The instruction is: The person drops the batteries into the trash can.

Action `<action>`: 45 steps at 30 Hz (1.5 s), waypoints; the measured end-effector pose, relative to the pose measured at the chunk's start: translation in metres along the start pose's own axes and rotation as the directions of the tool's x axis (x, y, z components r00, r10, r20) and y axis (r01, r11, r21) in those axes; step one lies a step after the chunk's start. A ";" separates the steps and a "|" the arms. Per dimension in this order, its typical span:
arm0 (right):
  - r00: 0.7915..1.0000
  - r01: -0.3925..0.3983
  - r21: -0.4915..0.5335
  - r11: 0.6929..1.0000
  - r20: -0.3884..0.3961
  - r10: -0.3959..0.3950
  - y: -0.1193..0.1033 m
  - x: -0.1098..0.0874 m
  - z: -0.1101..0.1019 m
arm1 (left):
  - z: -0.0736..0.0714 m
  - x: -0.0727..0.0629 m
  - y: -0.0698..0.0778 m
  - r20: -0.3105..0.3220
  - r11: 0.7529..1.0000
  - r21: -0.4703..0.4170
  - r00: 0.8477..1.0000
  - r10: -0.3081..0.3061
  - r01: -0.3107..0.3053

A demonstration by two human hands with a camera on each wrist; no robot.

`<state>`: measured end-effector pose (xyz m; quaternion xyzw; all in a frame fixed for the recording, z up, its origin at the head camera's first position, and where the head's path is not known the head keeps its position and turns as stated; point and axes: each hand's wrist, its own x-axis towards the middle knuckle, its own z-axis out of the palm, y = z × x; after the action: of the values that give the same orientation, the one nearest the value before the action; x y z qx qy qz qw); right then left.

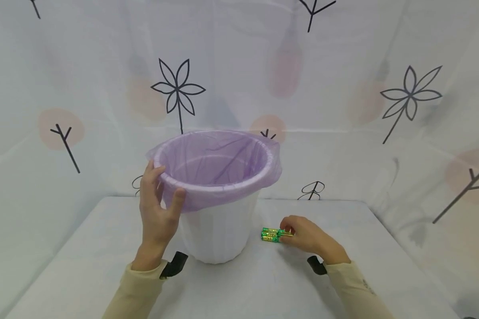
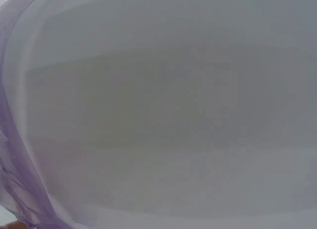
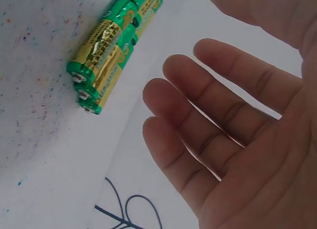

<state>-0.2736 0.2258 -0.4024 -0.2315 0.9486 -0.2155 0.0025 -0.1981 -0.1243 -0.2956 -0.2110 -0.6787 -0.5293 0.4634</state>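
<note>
A white trash bin (image 1: 215,235) stands on the table, lined with a translucent purple bag (image 1: 223,161) folded over its rim. My left hand (image 1: 159,217) holds the bin at the left of its rim, a fingertip over the edge and the thumb against the bag outside; other fingers are partly hidden. In the left wrist view, the bin's wall (image 2: 173,115) fills nearly everything. To the right of the bin lie several green-and-gold batteries (image 3: 106,45), side by side and end to end. My right hand (image 3: 237,105) is beside them, fingers loosely bent and apart from the batteries.
A white cloth covers the table (image 1: 207,292). Behind it hangs a white curtain (image 1: 239,57) printed with black flowers and pale pink patches, which also closes off both sides.
</note>
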 end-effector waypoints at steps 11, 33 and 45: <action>0.999 -0.028 -0.036 0.999 0.028 0.029 0.007 0.004 0.010 | 0.000 -0.001 0.001 -0.001 1.000 0.003 1.000 -0.015 0.015; 0.996 -0.045 -0.034 0.998 0.071 0.048 0.012 0.005 0.022 | 0.000 -0.001 -0.002 -0.006 1.000 -0.013 1.000 -0.009 0.009; 0.984 -0.107 0.043 0.993 0.147 0.099 0.008 0.005 0.025 | -0.002 -0.004 -0.021 0.004 1.000 0.005 1.000 -0.021 0.021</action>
<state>-0.2786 0.2202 -0.4282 -0.1970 0.9509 -0.2216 0.0881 -0.2116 -0.1323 -0.3096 -0.2037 -0.6832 -0.5319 0.4569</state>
